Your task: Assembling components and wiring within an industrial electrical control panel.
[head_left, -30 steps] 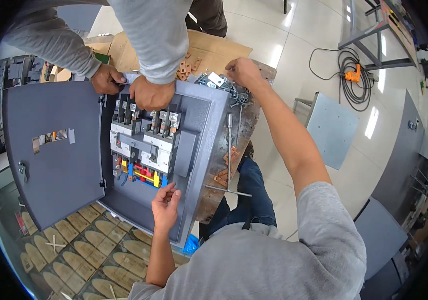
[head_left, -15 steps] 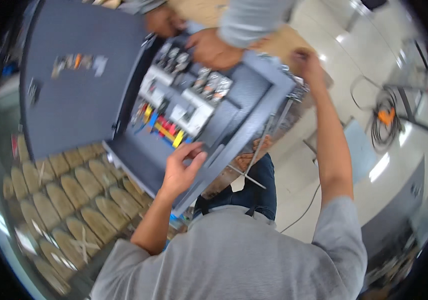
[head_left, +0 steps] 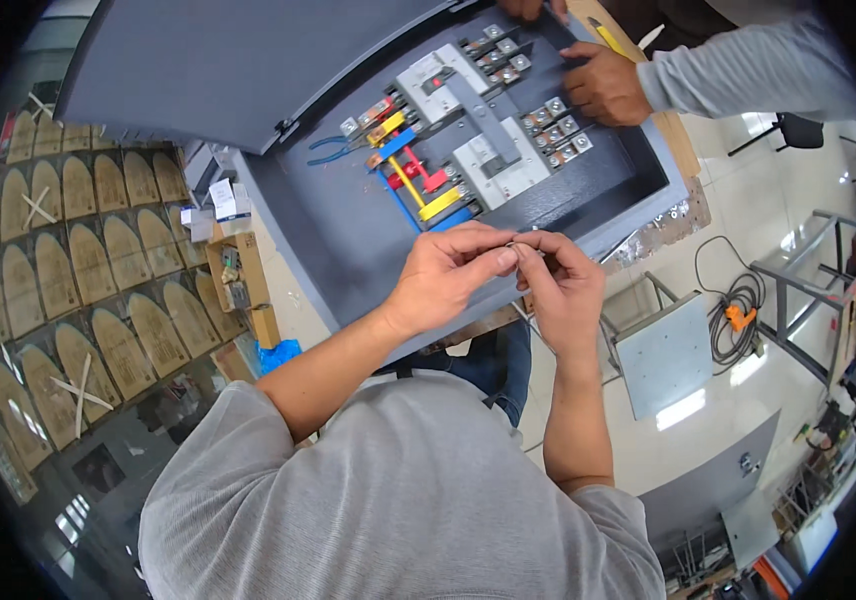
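Observation:
My left hand [head_left: 448, 278] and my right hand [head_left: 562, 295] meet over the near rim of a grey metal electrical enclosure [head_left: 293, 255]. Thumbs and fingers of both are pinched together around something small that I cannot make out. Inside the enclosure, just beyond my fingers, two white switch units [head_left: 500, 163] are joined by a grey bar [head_left: 483, 115]. Red, yellow and blue busbars [head_left: 438, 204] run along their left side. Blue-handled pliers [head_left: 333, 150] lie in the enclosure, left of the busbars. Metal terminals with bolts [head_left: 563, 133] line the units' right side.
A co-worker's hand [head_left: 608, 85] rests at the enclosure's far right wall, with a second one [head_left: 533, 8] at the top. The open door [head_left: 218, 70] extends left. Small boxes [head_left: 228, 200] stand beside the enclosure. A stool [head_left: 663, 355] and coiled cable [head_left: 738, 315] are on the right.
My right hand has come in from the enclosure's right edge to meet my left hand. The view has turned, and the co-worker's hands now sit at the enclosure's far side.

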`<state>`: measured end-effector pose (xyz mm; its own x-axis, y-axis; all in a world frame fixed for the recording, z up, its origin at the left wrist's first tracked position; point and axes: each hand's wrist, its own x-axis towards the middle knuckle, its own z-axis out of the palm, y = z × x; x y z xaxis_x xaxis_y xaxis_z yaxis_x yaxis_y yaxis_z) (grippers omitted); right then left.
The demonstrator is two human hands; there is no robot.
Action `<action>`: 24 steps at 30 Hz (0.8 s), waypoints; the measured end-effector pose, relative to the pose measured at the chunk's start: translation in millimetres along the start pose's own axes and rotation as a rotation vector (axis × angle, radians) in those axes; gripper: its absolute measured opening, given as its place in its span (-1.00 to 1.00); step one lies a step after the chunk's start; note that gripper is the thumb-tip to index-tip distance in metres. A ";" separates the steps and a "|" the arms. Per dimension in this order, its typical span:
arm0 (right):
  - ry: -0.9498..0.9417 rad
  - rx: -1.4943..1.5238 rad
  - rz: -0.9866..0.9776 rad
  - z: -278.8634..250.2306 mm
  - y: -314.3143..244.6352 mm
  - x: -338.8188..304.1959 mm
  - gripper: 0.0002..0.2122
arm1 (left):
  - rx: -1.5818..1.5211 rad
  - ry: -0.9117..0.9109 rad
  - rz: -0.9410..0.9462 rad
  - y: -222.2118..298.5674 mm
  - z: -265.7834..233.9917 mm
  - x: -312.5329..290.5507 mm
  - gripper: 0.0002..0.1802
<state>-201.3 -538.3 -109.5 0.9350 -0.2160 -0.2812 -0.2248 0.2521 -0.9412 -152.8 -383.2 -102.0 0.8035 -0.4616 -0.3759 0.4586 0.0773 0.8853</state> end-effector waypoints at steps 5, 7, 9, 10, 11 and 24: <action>-0.247 0.083 0.104 39.5 4.1 -4.5 -0.84 | -0.054 0.064 0.039 2.0 -56.7 -32.3 -0.73; -0.249 0.110 0.108 55.8 2.1 -3.0 -0.82 | -0.110 0.090 0.046 3.6 -76.0 -41.0 -0.75; -0.247 0.138 0.110 70.4 2.8 -1.0 -0.80 | -0.166 0.111 0.051 5.3 -89.7 -45.6 -0.77; -0.238 0.158 0.157 76.4 8.2 0.1 -0.78 | -0.216 0.114 0.032 6.6 -94.8 -47.0 -0.77; -0.228 0.178 0.204 81.9 13.0 0.6 -0.77 | -0.266 0.118 0.012 7.7 -99.3 -48.5 -0.77; -0.256 0.058 0.129 116.4 43.1 5.1 -0.81 | -0.199 0.085 0.076 8.5 -131.3 -54.3 -0.72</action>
<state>-174.3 -418.7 -129.7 0.9400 0.0643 -0.3349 -0.3375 0.3172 -0.8863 -142.7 -241.5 -110.1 0.8640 -0.3721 -0.3391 0.4543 0.2859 0.8438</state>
